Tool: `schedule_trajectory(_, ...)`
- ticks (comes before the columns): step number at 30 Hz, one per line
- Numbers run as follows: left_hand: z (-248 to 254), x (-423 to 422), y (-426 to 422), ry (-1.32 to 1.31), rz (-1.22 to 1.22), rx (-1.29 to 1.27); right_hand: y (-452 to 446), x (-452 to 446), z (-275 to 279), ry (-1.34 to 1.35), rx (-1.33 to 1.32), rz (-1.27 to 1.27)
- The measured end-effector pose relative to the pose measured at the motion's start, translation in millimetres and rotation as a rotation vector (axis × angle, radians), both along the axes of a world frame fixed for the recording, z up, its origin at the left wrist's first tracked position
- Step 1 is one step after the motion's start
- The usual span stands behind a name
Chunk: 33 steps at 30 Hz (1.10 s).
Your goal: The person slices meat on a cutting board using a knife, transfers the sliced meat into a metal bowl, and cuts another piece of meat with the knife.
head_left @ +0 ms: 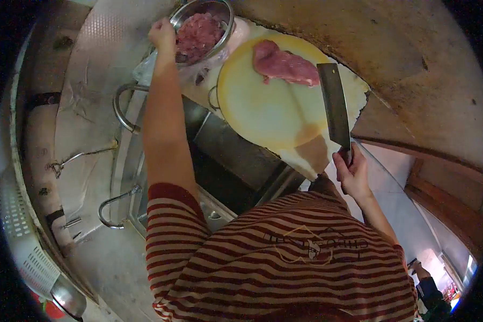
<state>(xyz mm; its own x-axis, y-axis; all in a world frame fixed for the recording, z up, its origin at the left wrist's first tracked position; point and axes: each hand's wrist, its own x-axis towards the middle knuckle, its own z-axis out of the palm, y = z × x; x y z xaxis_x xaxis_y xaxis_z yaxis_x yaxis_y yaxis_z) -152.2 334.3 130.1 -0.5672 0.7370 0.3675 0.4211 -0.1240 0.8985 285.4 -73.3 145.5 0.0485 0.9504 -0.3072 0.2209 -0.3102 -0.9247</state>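
A round yellowish cutting board (263,115) carries a slab of raw meat (287,67) near its far edge. My right hand (353,170) is wrapped round the handle of a cleaver (335,107), whose broad blade is over the board's right side, close to the meat's right end. At the upper left, my left hand (162,35) is at the left rim of a metal bowl (228,19) of cut raw meat (199,36). Its fingers look closed, but what they hold, if anything, cannot be made out.
Below the board lies a dark sink (225,155), with curved metal faucets (124,107) on its left. Plastic film (145,70) lies by the bowl. White perforated baskets (37,265) and a metal bowl (68,298) are at the lower left. Part of another person (429,287) shows at the lower right.
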Motion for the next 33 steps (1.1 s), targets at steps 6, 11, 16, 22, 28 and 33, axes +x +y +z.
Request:
schedule_trajectory(6,38.0,96.7,-87.8,0.688,-0.359,0.013,1.0,-2.5,-10.2,-0.032,-0.007,-0.011)
schedule_trajectory(11,-38.0,205.2,-163.8,1.047,-1.007,0.199,2.8,-8.9,-9.8,0.082,-0.012,-0.099)
schedule_trajectory(16,-60.3,254.1,-167.4,1.254,-0.943,-0.062,1.9,-6.3,-3.1,0.110,-0.018,-0.140)
schedule_trajectory(22,-0.4,258.1,-147.9,0.335,-0.680,-0.562,-8.6,-0.5,-1.8,0.139,0.017,-0.200)
schedule_trajectory(28,-10.3,186.0,-125.8,-0.339,-0.680,-0.229,-23.0,10.8,-20.7,0.075,0.036,-0.170)
schedule_trajectory(33,-13.3,148.9,-156.8,-0.069,-0.553,-0.083,-22.3,5.0,-26.2,0.141,-0.022,-0.126)
